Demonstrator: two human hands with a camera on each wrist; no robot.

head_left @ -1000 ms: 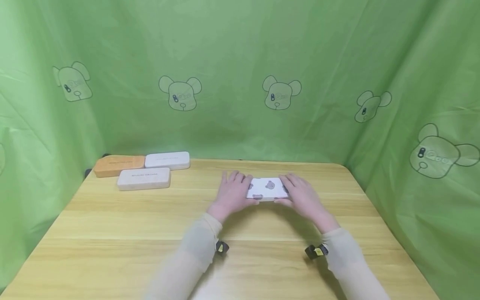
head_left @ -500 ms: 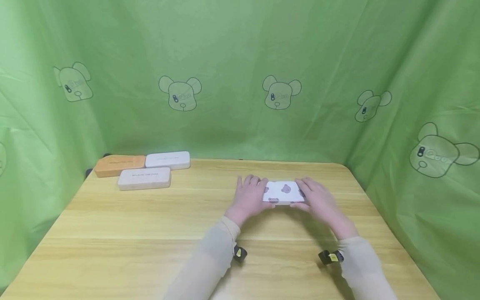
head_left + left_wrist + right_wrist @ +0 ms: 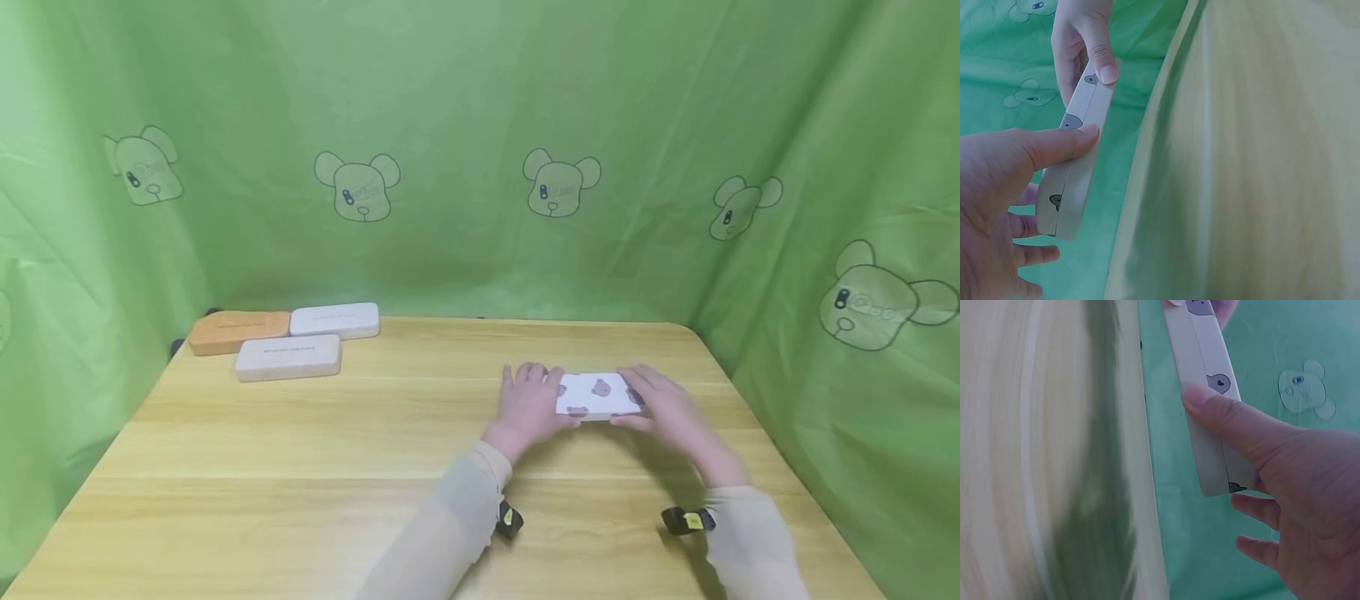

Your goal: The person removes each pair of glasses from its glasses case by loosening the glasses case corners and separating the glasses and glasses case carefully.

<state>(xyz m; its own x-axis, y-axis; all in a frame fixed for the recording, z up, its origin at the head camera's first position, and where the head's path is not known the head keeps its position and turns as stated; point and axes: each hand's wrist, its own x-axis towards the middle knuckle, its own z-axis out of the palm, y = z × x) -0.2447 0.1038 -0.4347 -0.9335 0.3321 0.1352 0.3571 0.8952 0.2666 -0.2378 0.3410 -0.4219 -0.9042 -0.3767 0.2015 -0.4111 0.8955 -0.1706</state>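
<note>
A white glasses case (image 3: 600,393) printed with grey-brown bear heads is held level between both hands, right of the table's middle in the head view. My left hand (image 3: 528,410) grips its left end, and my right hand (image 3: 672,414) grips the right end. Both thumbs press the near long side, where a seam runs along the case (image 3: 1079,172) in the left wrist view. In the right wrist view, the right thumb lies on the case (image 3: 1200,434) while other fingers reach behind it. Shadows on the wood below show it raised off the table.
At the table's back left lie an orange case (image 3: 238,332), a white case (image 3: 335,320) and a pale greyish case (image 3: 288,357), close together. A green curtain (image 3: 465,258) with bear outlines surrounds the wooden table (image 3: 300,500) at the back and sides.
Both hands have carried the bear-print glasses case to the right and slightly nearer, keeping their grip on its ends. The other cases have stayed in place.
</note>
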